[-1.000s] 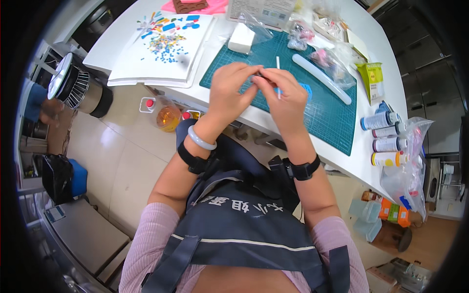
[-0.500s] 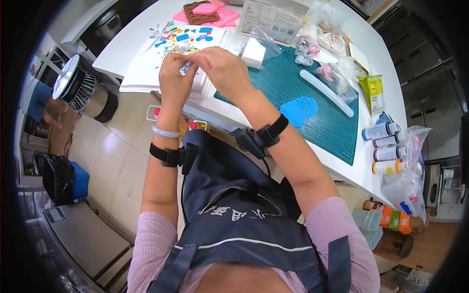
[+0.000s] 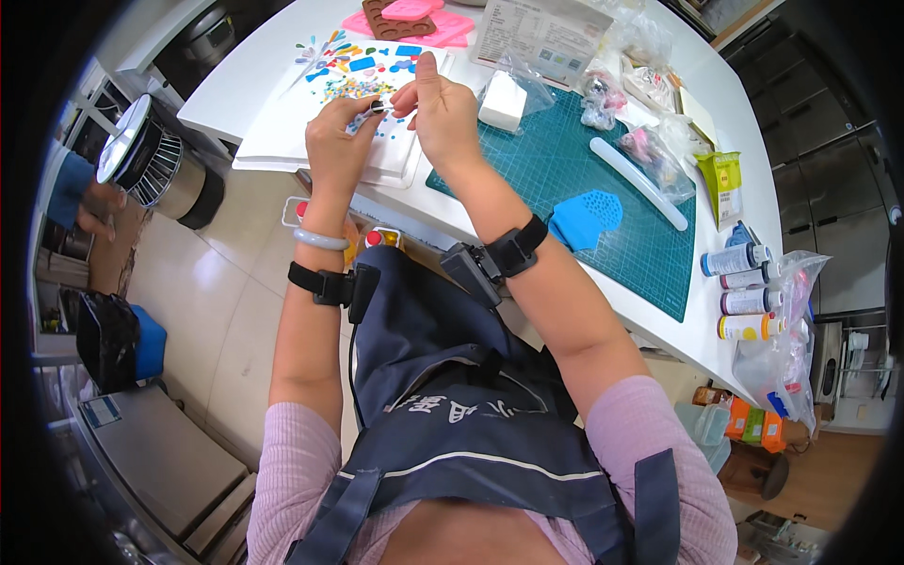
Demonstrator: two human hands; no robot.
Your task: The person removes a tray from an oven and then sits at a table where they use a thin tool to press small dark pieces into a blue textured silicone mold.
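White board (image 3: 268, 146) lies by the bench's (image 3: 215, 100) near edge; left fingers (image 3: 347, 110) pinch a small dark piece (image 3: 378, 105), right fingers (image 3: 407, 97) half-curl, hold unclear; rightward, green mat (image 3: 650, 256) lies partly bare.

Left fingers (image 3: 352, 106) partly hide a tiny dark object (image 3: 378, 106).

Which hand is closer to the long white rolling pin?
Right. The right hand is left of the rolling pin, with part of the green cutting mat between them. The left hand is farther left, over the white board.
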